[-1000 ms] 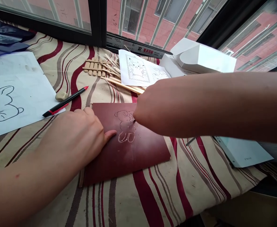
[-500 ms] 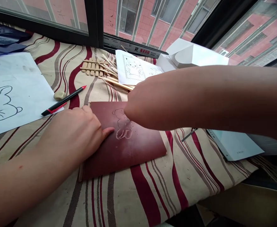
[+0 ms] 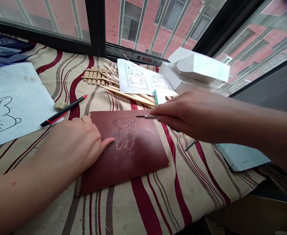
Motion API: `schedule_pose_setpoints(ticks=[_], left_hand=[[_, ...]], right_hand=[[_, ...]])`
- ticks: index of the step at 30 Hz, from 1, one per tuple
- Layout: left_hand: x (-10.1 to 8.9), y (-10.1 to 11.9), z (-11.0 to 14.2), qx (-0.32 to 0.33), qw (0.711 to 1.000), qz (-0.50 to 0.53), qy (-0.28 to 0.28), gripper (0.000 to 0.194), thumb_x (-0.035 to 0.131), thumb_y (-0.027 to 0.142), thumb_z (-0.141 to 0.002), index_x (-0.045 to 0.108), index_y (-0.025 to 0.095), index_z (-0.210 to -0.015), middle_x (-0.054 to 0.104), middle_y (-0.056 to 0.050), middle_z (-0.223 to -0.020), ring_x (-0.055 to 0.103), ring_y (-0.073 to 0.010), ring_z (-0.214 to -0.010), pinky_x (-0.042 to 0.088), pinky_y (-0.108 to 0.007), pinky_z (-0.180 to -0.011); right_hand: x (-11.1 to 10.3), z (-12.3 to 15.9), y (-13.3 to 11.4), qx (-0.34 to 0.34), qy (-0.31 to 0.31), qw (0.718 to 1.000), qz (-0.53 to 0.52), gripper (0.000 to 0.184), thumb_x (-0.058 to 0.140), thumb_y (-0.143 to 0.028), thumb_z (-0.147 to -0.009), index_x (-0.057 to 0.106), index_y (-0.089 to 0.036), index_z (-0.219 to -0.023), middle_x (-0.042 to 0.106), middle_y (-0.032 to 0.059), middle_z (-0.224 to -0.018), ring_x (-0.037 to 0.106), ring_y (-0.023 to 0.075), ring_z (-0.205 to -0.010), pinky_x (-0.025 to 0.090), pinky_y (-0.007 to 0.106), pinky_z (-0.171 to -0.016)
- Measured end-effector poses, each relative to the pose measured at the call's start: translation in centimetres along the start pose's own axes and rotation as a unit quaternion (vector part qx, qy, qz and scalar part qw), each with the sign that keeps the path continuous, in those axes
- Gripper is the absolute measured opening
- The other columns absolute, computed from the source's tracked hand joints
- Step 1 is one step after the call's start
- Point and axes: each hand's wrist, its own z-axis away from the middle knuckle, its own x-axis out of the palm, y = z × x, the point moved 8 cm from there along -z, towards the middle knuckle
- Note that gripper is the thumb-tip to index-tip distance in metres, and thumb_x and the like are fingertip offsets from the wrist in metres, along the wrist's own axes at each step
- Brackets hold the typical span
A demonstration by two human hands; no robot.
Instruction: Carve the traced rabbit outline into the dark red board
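One slim, dark-tipped tool point(image 3: 146, 116), pinched in your right hand point(image 3: 184, 112), points left over the reddish-brown rectangular board point(image 3: 133, 164), apparently between engraving strokes. Your left hand point(image 3: 72, 140) braces the board, thumb spread, finger grip indeterminable. Next stroke: likely lower the tip.

The left forearm point(image 3: 30, 195), bare along all that shows, fills the lower left of the frame: broad at the frame's edge, slimmer toward the wrist point(image 3: 52, 161), with smooth skin and one small round mark point(image 3: 14, 183) — a single spot set well back from the hand. The left hand point(image 3: 73, 142), left of the middle, is bare too, with a broad back, softly rounded knuckles point(image 3: 86, 120) and a slim, tapered thumb point(image 3: 108, 142). Right of the middle, the right hand point(image 3: 184, 112) is likewise bare, with slender fingers point(image 3: 166, 107); the right forearm point(image 3: 258, 127), bare to the frame's right edge, is slightly blurred — fine detail is unclear.
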Motion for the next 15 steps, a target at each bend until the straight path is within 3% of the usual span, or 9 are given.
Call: schedule_pose_setpoints(ticks=[4,9,15], left_hand=[[0.0,0.1,-0.3,0.008,1.0,0.004,0.014,0.042,0.055,0.039,-0.109,0.089,0.014,-0.11,0.084,-0.024,-0.116,0.079,-0.0406,-0.105,0.057,-0.044,-0.076],[-0.1,0.1,-0.4,0.021,0.999,-0.009,0.042,0.039,0.061,0.04,-0.105,0.089,0.013,-0.108,0.086,-0.022,-0.108,0.08,-0.0409,-0.101,0.061,-0.046,-0.075],[0.1,0.2,-0.2,0.018,0.999,-0.019,0.033,0.041,0.057,0.041,-0.107,0.089,0.016,-0.11,0.085,-0.021,-0.111,0.079,-0.0398,-0.103,0.061,-0.046,-0.077]], right_hand=[[2.6,0.9,0.2,-0.015,0.016,0.997,-0.073,0.033,0.056,-0.031,-0.109,0.083,-0.023,-0.127,0.085,0.0076,-0.118,0.078,0.0229,-0.094,0.048,0.035,-0.072],[4.7,0.4,0.2,-0.001,0.007,0.997,-0.075,0.037,0.053,-0.034,-0.114,0.084,-0.027,-0.131,0.087,0.0064,-0.113,0.081,0.0248,-0.094,0.046,0.035,-0.071],[4.9,0.1,-0.4,-0.03,-0.012,0.997,-0.066,0.034,0.057,-0.027,-0.112,0.085,-0.03,-0.131,0.087,0.0033,-0.115,0.08,0.0214,-0.089,0.042,0.032,-0.067]])
